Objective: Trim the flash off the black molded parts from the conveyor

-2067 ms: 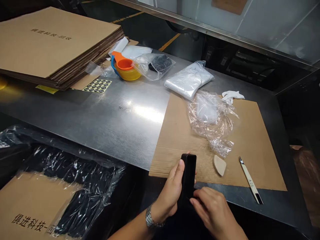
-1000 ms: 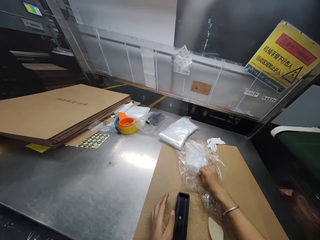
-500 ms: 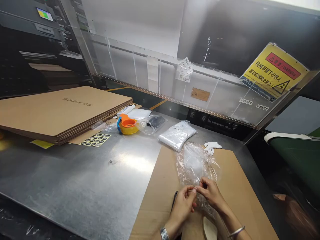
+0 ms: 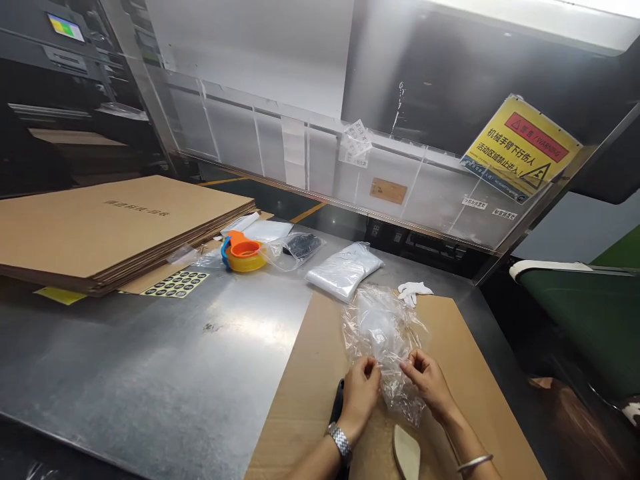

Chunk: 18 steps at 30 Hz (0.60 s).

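A crumpled clear plastic bag (image 4: pixel 380 327) lies over a flat cardboard sheet (image 4: pixel 295 373), with something whitish showing through its far part. My left hand (image 4: pixel 361 390) pinches the bag's near left side, fingers closed. On the right, my right hand (image 4: pixel 427 377) pinches the film too, a short gap away from the left. Beneath my left wrist, a black object (image 4: pixel 338 403) is partly hidden. A beige, rounded-tip piece (image 4: pixel 407 453) rests on the cardboard between my forearms, its near end cut off by the frame.
A white plastic-wrapped packet (image 4: pixel 345 270) and a white glove (image 4: pixel 415 291) lie beyond the bag. An orange and yellow tape dispenser (image 4: pixel 244 257), a sheet of round stickers (image 4: pixel 175 284) and stacked cardboard (image 4: pixel 115 233) are left. A clear partition carries a yellow warning sign (image 4: pixel 523 148).
My hands, together at the bag's near part before, have moved apart sideways, spreading the film between them. The camera view has shifted slightly right, and more of the beige piece shows.
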Motion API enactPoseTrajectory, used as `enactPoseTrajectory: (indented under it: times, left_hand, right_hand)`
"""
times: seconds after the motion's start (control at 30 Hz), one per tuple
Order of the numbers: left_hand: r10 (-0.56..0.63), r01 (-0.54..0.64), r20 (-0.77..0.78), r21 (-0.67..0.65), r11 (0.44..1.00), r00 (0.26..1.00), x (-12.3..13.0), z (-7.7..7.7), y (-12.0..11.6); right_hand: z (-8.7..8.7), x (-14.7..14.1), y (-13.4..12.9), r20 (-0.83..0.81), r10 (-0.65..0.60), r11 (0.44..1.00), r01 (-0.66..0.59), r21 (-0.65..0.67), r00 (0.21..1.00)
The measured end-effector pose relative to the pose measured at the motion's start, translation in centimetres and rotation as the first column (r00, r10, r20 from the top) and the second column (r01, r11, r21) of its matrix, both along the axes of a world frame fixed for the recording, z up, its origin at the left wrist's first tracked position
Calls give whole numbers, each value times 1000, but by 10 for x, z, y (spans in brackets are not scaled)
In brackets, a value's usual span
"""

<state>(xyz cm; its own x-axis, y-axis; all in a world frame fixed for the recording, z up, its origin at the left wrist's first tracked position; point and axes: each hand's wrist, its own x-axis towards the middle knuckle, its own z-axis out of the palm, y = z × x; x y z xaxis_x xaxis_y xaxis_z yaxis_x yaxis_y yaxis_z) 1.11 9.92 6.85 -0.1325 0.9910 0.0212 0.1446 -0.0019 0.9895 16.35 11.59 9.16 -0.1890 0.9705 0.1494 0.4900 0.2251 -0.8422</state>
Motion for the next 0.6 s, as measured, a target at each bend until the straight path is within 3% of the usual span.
enactPoseTrajectory:
  times: [0.1, 0.2, 0.27, 0.33, 0.47, 0.6]
  left_hand:
    - [52, -5, -200, 230, 973, 978, -3, 8, -9]
    - [53, 97, -363, 382, 919, 930, -13, 14, -15]
    - [99, 111, -437, 431, 896, 894, -28, 14, -16]
    - [203, 50, -477, 465, 884, 855, -51, 9, -17]
    - [438, -137, -507, 524, 840, 742, -105, -6, -24]
    - [449, -103, -592, 525, 845, 669, -132, -20, -42]
  right_hand:
    - [11, -11, -14, 125, 44, 994, -56, 94, 991]
    - [25, -23, -29, 241, 61, 979, -105, 177, 969]
    - [31, -29, -38, 292, 7, 973, -74, 218, 956]
    - [29, -36, -47, 332, -82, 971, 0, 241, 940]
    - [-2, -63, -75, 453, -147, 977, 58, 205, 879]
    - [-42, -89, -101, 515, -141, 981, 49, 189, 846]
